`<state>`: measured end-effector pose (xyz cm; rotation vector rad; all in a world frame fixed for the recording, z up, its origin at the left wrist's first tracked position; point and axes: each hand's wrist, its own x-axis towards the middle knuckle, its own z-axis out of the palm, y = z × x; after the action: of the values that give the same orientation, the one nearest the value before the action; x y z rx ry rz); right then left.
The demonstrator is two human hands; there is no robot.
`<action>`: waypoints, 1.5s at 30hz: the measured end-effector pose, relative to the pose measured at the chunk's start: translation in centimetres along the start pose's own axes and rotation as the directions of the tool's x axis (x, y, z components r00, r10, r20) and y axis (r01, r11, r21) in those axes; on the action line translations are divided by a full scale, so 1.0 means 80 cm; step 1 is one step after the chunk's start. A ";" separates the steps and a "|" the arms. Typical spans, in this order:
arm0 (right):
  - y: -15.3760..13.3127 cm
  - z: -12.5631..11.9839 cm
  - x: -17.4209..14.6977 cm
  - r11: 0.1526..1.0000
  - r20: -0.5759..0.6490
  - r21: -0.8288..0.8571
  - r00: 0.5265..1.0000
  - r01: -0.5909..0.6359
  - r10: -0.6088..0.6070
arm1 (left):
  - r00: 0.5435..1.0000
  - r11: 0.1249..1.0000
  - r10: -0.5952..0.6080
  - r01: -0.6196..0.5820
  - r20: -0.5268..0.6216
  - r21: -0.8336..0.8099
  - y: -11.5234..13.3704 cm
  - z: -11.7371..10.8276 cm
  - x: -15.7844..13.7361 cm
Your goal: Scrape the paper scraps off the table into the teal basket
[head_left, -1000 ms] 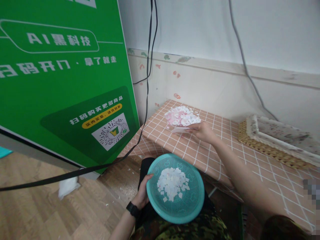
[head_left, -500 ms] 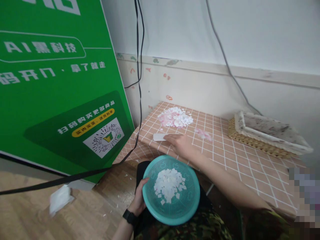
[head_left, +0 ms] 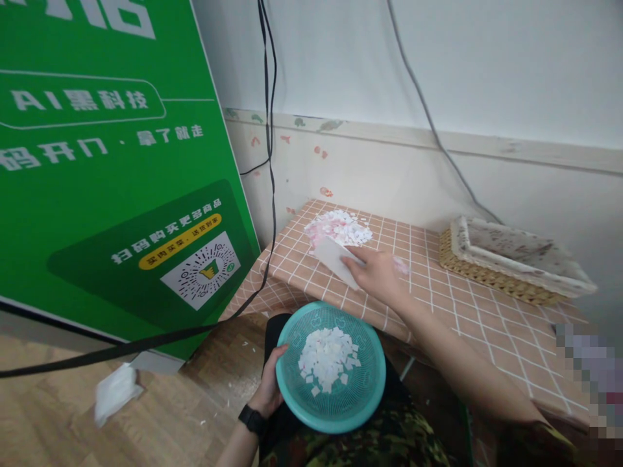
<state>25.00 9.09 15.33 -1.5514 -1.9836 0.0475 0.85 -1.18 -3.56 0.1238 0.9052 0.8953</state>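
Right hand (head_left: pixel 377 275) pinched a white card (head_left: pixel 335 258) over the checked table (head_left: pixel 462 311), just near of the paper-scrap pile (head_left: pixel 338 227). Left hand (head_left: pixel 270 389) gripped the left rim of the teal basket (head_left: pixel 363 405) holding white scraps (head_left: pixel 327 358).

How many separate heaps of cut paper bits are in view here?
2. One heap lies in the teal basket held by the left hand; the other heap sits on the checked table, beyond the right hand.

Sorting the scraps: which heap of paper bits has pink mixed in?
The heap of small paper bits on the tiled tabletop, beside the right hand; the teal plastic basket's heap is all white.
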 end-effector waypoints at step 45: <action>0.193 -0.063 -0.027 0.860 -0.034 -0.494 0.991 -0.129 0.129 | 0.999 0.999 0.042 -0.042 -0.024 0.017 -0.004 -0.006 0.005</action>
<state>41.09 10.35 12.49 -2.0002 -1.9839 -0.4446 0.79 -1.21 -4.26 0.1469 0.9359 0.9304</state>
